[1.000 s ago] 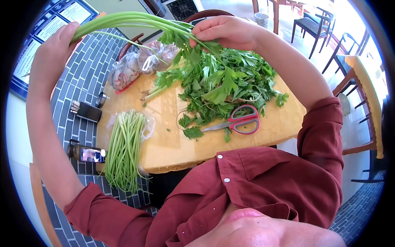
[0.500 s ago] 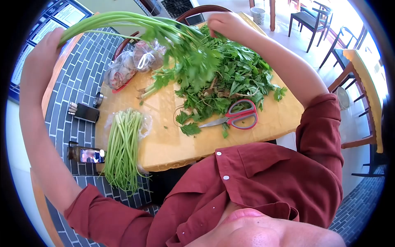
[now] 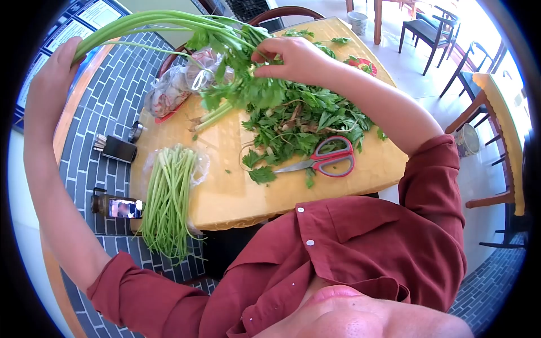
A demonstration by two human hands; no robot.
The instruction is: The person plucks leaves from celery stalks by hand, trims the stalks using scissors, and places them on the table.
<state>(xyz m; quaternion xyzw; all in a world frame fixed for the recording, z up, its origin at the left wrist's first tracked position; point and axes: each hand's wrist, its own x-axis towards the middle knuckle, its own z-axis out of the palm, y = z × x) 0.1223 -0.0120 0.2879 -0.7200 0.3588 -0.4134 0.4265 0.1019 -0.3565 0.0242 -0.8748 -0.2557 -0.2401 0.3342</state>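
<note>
My left hand (image 3: 52,81), raised at the far left, is closed around the stalk ends of a bunch of celery (image 3: 152,19). The stalks arch across to the right, and their leafy tops hang over the table. At those leaves is my right hand (image 3: 296,59), thumb and fingers apart with some green between them. Below it lies a pile of celery leaves (image 3: 315,110). Scissors with red and grey handles (image 3: 318,163) rest at the pile's near edge, blades pointing left. Leafless celery stalks (image 3: 169,197) lie on clear plastic at the table's left edge.
Knotted plastic bags (image 3: 169,93) sit on a red tray at the back left of the yellow-covered table (image 3: 236,197). A phone (image 3: 125,208) leans near the left wall, below a black holder (image 3: 119,150). A red plate (image 3: 366,66) is at the back right. Chairs (image 3: 428,36) stand beyond.
My right hand has moved left and down to the hanging leaves, its fist loosened. The celery tops have shifted left, and the red plate has come into view. My left hand still holds the stalks.
</note>
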